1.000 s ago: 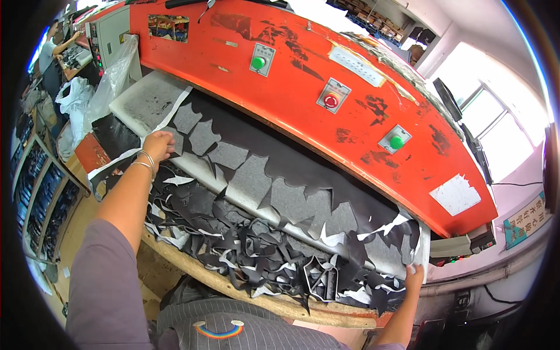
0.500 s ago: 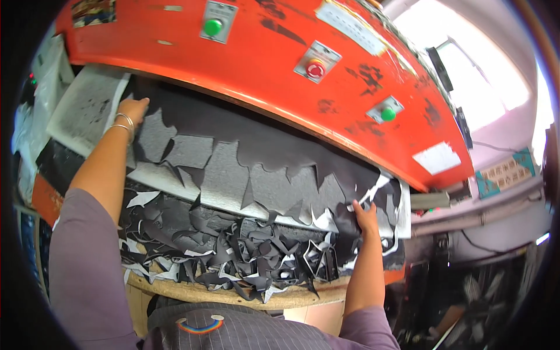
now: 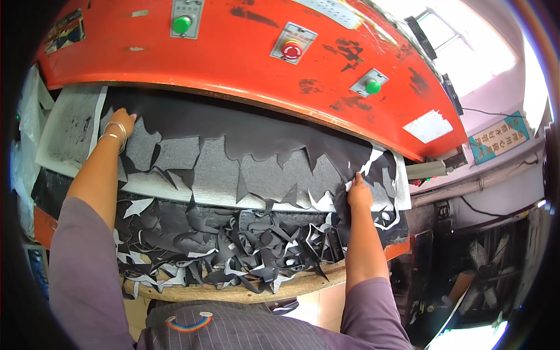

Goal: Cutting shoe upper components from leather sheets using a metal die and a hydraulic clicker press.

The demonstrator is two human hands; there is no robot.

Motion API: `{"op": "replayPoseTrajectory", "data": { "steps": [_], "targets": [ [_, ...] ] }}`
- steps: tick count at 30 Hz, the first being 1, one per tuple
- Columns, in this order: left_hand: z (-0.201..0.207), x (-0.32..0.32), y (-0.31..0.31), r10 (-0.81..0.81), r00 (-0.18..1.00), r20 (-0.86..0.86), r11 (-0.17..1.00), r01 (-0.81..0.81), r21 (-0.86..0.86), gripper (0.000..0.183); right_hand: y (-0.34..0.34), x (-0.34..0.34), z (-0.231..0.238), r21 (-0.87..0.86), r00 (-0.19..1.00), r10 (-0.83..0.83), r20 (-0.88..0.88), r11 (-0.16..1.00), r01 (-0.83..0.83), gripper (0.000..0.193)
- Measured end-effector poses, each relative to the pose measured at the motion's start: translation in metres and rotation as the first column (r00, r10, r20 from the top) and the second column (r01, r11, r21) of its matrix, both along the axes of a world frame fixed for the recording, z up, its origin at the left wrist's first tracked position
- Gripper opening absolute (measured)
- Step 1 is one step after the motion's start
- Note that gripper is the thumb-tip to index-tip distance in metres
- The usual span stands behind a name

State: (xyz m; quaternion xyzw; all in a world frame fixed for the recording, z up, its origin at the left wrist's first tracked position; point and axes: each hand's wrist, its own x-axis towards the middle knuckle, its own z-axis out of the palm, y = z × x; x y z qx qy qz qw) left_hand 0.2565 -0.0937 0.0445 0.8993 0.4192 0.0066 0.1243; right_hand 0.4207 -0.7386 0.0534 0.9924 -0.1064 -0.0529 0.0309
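A long dark sheet [image 3: 221, 119], smooth like leather or coated cloth, lies across a pale, grey-stained board [image 3: 224, 178]. Its near edge is ragged, with pointed cut-outs. My left hand [image 3: 121, 123], with bangles at the wrist, is closed on the sheet's left end. Toward the other end my right hand [image 3: 360, 193] pinches the sheet's torn edge beside a white-backed strip [image 3: 371, 158]; its fingertips are partly hidden. Between me and the board, a heap of dark curled offcuts [image 3: 233, 245] with some white undersides spreads over a dark surface.
Just beyond the sheet rises a red machine front [image 3: 233, 58] with green buttons [image 3: 182, 24] and a red stop button [image 3: 291, 49]. A curved wooden edge [image 3: 245, 294] runs close to my body. A pipe [image 3: 466, 189] and dark equipment [image 3: 484, 262] stand at right.
My view has shifted slightly, and the machine sits higher in it. The right hand's thumb and finger, apart before, have come together on the sheet's edge. My left hand keeps its place.
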Motion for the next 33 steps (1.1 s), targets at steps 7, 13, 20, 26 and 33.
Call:
{"op": "replayPoseTrajectory", "data": {
  "steps": [7, 13, 20, 26, 33],
  "targets": [
    [0.006, -0.028, -0.025, 0.008, 0.999, 0.035, 1.0, -0.007, -0.015, 0.04, -0.038, -0.004, -0.004, 0.058, 0.999, 0.041, 0.018, 0.997, -0.042, 0.04],
    [0.025, -0.059, -0.086, 0.089, 0.994, 0.07, 0.995, -0.086, -0.042, 0.034, -0.072, -0.014, 0.002, 0.076, 0.999, 0.028, 0.031, 0.997, -0.03, 0.039],
    [0.018, -0.09, -0.129, 0.135, 0.986, 0.094, 0.99, -0.131, -0.046, 0.031, -0.111, -0.025, 0.001, 0.107, 0.998, 0.014, 0.065, 0.994, -0.021, 0.038],
    [0.005, -0.126, -0.154, 0.172, 0.942, 0.287, 0.985, -0.156, -0.077, 0.023, -0.146, -0.04, -0.005, 0.088, 0.994, 0.036, 0.099, 0.995, -0.045, 0.037],
    [0.019, -0.188, -0.278, -0.072, 0.98, -0.183, 0.997, 0.069, -0.024, 0.084, -0.167, -0.127, 0.035, 0.072, 0.622, 0.566, 0.541, 0.706, -0.704, 0.041]
  ]
}}
